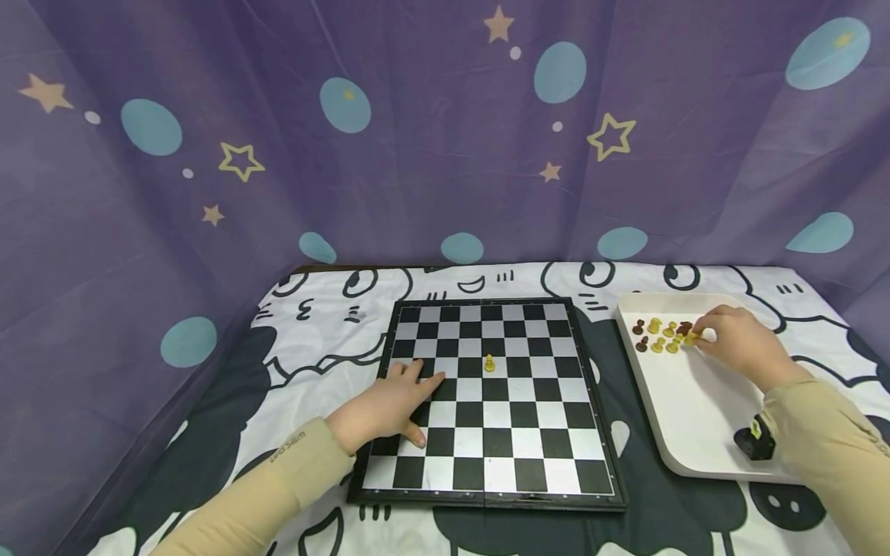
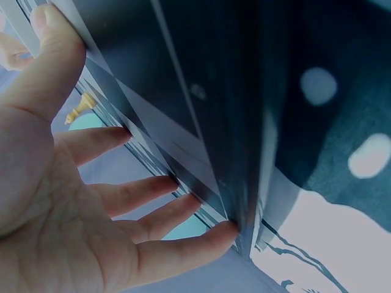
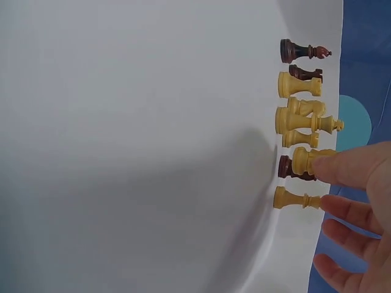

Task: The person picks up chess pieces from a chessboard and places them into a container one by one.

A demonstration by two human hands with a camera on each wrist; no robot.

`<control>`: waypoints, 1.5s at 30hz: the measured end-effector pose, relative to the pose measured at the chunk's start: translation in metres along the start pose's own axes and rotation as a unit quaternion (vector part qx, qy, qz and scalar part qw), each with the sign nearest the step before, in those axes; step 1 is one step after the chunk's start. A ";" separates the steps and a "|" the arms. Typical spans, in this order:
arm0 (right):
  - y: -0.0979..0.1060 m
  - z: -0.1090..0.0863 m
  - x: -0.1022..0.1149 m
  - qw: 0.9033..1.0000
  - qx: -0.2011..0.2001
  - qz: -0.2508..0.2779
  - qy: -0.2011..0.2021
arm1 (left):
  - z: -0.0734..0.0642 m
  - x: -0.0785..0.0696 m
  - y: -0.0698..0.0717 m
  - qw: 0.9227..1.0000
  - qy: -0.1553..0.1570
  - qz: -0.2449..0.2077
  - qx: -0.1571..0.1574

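In the head view my left hand (image 1: pixel 389 405) rests on the left side of a black-and-white chessboard (image 1: pixel 497 444), fingers spread. Its fingertips (image 2: pixel 229 231) touch the squares near the board's edge in the left wrist view. One yellow chess piece (image 1: pixel 490 363) stands on the board, right of those fingers. Over a white tray (image 1: pixel 709 421), my right hand (image 1: pixel 740 344) pinches a yellow chess piece (image 3: pixel 303 160) between thumb and fingers; the fingers partly hide its top. Around it stand a yellow king (image 3: pixel 299 121), a yellow rook (image 3: pixel 296 85) and a dark red bishop (image 3: pixel 299 51).
More yellow and dark red pieces (image 1: pixel 641 344) are grouped at the tray's far left. The tray sits right of the board, its raised rim (image 1: pixel 650 413) facing it. A patterned cloth (image 1: pixel 327 309) covers the table, and a purple curtain (image 1: pixel 417 177) hangs behind.
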State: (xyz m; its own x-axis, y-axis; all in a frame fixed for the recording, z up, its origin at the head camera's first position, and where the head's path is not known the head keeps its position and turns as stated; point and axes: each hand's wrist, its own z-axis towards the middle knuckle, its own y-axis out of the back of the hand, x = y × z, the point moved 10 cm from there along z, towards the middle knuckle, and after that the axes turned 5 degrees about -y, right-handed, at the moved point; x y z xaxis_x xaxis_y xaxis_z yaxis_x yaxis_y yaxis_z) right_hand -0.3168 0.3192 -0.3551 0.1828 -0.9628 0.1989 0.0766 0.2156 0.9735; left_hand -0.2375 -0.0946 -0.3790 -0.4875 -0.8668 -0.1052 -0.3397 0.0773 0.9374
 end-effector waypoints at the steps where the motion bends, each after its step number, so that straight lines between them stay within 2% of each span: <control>1: 0.000 0.000 0.000 1.000 0.000 0.000 0.001 | 0.000 0.000 0.000 1.000 0.000 0.000 0.000; 19: -0.001 -0.002 0.002 1.000 -0.005 -0.008 -0.002 | 0.000 0.001 0.000 1.000 0.003 -0.009 0.002; 34: -0.010 -0.003 0.001 1.000 0.015 -0.010 0.003 | 0.000 0.001 -0.002 1.000 0.000 -0.010 0.000; 45: -0.011 -0.001 0.001 1.000 0.007 -0.010 0.009 | 0.002 0.004 -0.004 1.000 0.009 -0.015 0.004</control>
State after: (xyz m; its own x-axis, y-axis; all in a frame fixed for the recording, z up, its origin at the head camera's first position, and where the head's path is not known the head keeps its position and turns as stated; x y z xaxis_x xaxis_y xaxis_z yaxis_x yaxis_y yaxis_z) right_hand -0.3163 0.3166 -0.3658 0.1993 -0.9637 0.1778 0.0671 0.1944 0.9786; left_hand -0.2393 -0.0975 -0.3838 -0.4625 -0.8774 -0.1272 -0.3607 0.0552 0.9310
